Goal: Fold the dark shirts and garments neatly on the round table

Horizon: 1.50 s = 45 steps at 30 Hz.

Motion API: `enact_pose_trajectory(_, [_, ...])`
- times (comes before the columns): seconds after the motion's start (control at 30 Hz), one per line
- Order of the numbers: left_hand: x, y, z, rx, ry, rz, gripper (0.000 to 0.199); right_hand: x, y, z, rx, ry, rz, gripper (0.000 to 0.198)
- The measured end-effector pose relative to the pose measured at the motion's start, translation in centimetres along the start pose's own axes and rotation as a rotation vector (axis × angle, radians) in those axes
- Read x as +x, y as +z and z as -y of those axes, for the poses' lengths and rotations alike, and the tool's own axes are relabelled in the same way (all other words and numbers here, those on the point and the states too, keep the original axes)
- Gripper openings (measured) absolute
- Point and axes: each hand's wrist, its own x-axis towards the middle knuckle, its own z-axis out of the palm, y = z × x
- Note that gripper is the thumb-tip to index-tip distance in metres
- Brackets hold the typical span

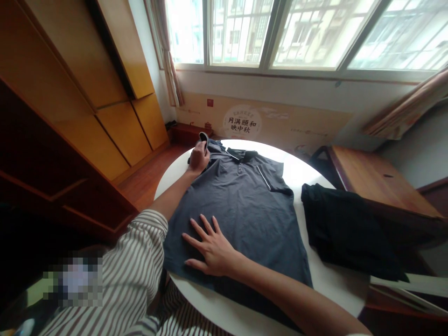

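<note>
A dark grey polo shirt (241, 210) lies spread front side up on a round white table (294, 161), its buttoned collar toward the window. At the shirt's far left, my left hand (199, 157) is closed around its sleeve, with a fold of cloth raised above the fist. My right hand (213, 249) rests flat on the lower left of the shirt, fingers spread and holding nothing. White piping edges the collar and the sleeve on the right.
Folded black cloth (346, 228) lies at the table's right side. Beyond it stands a wooden desk (381, 177). Wooden cabinets (115, 135) line the left, and a barred window (241, 35) runs along the back wall.
</note>
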Motion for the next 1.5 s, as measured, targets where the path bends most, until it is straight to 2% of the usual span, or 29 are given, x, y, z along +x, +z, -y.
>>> enact_pose_trajectory(0.1, [-0.1,1.6,-2.5,0.096,0.222,0.207,0.047,0.0,-0.1,-0.1,0.018,-0.005,-0.008,0.074])
enact_pose_trajectory(0.2, [-1.5,3.7,-3.3,0.166,0.318,0.383,0.050,-0.1,-0.3,-0.1,0.030,-0.020,-0.011,0.078])
enact_pose_trajectory(0.33, [-3.0,4.9,-2.4,0.195,0.321,0.436,0.048,-0.8,-0.3,0.5,0.041,-0.084,-0.001,0.089])
enact_pose_trajectory(0.53, [-3.8,3.6,-1.2,0.148,0.446,0.470,0.052,-1.8,0.1,2.4,0.067,-0.204,0.041,0.078])
enact_pose_trajectory(0.67, [-7.7,0.7,-0.2,0.072,0.485,0.396,0.052,-4.7,-1.3,2.1,0.134,-0.212,0.076,0.073])
enact_pose_trajectory(0.77, [-12.8,-3.8,0.8,-0.037,0.451,0.398,0.045,-9.7,-2.4,0.7,0.117,-0.043,0.034,0.069])
enact_pose_trajectory(0.9, [-20.0,-11.6,1.7,-0.184,0.417,0.575,0.029,-18.0,-1.9,-0.9,-0.007,0.172,-0.078,0.069])
enact_pose_trajectory(1.0, [-24.2,-16.4,2.0,-0.239,0.561,0.786,0.050,-23.1,-0.6,-1.1,-0.095,0.237,-0.156,0.077])
enact_pose_trajectory(1.07, [-26.0,-18.4,2.2,-0.217,0.646,0.825,0.062,-25.4,0.3,-1.2,-0.160,0.237,-0.201,0.081])
enact_pose_trajectory(1.2, [-27.4,-20.5,3.1,-0.115,0.644,0.816,0.045,-28.3,1.5,-2.0,-0.284,0.222,-0.357,0.078])
enact_pose_trajectory(1.37, [-26.8,-21.4,4.5,-0.114,0.560,0.833,0.053,-29.6,1.5,-3.1,-0.337,0.188,-0.464,0.053])
enact_pose_trajectory(1.5, [-26.4,-20.8,4.7,-0.130,0.470,0.809,0.028,-29.0,1.1,-3.5,-0.324,0.208,-0.503,0.038])
